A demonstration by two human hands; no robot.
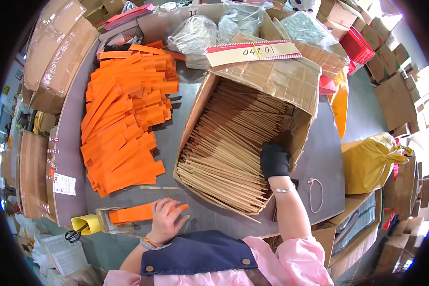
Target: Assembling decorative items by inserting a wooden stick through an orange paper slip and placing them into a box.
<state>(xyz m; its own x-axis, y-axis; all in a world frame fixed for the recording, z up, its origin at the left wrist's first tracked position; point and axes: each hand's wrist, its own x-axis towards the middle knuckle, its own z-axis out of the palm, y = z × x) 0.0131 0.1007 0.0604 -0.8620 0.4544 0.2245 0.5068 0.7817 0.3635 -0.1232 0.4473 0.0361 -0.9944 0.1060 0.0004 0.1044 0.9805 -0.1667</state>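
An orange strip [131,213] lies at the table's near left edge, its left end at a clear holder [114,221]. My bare left hand [167,218] is closed on its right end, with a bit of orange showing past the fingers. A large open cardboard box [260,76] tilts toward me, filled with thin wooden sticks [224,152]. My right hand [274,161], in a black glove, reaches inside the box against the sticks' right ends. The fingers of that hand are hidden.
Many loose orange strips [128,119] are heaped at the left of the grey table [326,157]. Scissors [74,235] sit by a yellow roll [86,223] at the near left. Plastic bags [193,35] stand behind; a yellow sack [369,162] is to the right.
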